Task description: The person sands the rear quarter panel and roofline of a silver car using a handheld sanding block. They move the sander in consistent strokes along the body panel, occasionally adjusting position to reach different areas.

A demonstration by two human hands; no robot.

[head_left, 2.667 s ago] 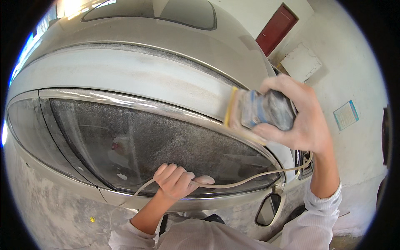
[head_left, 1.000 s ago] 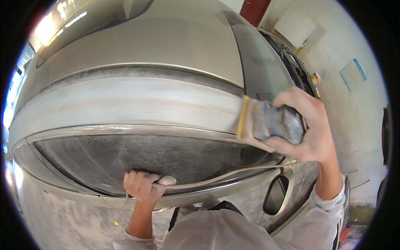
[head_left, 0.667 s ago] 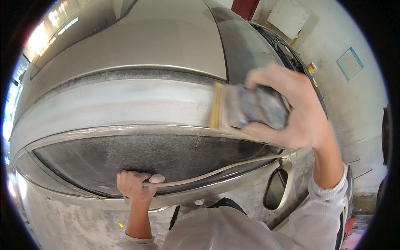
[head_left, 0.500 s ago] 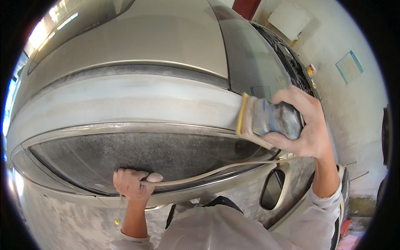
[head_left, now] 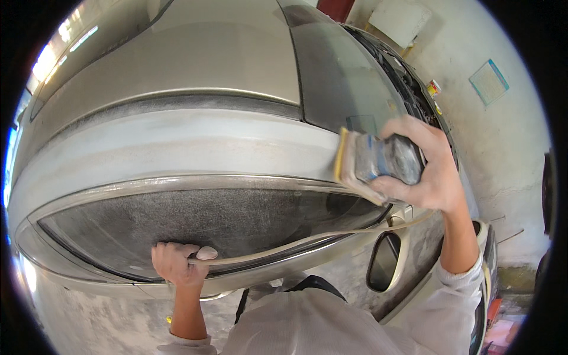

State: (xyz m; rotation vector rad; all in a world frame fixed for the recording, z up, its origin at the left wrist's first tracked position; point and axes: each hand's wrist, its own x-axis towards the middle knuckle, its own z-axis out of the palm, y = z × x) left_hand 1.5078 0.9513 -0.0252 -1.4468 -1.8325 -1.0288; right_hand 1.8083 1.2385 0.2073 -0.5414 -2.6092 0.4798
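Observation:
My right hand [head_left: 427, 163] is wrapped round a dusty orbital sander [head_left: 384, 157], its yellow-edged pad tilted against the front end of the car's whitish roof rail [head_left: 195, 142]. From the sander's side a pale hose [head_left: 307, 241] sags along the side window to my left hand [head_left: 177, 262]. The fingers of that hand are closed round the hose, thumb laid along it, low in front of the dust-covered side window [head_left: 236, 216]. Powder coats both hands. Where the pad meets the rail is partly blurred.
The tan roof panel [head_left: 225, 53] lies beyond the rail, with the windshield [head_left: 343, 71] to its right. A wing mirror [head_left: 384, 260] juts out below my right forearm. Along the right stands a pale wall [head_left: 509, 160] with a framed sheet [head_left: 489, 83]. A small can [head_left: 433, 89] rests by the engine bay.
My left hand has shifted slightly left with the hose. The sander stays at the front of the rail, a little further left and higher in view. The whole view has moved slightly.

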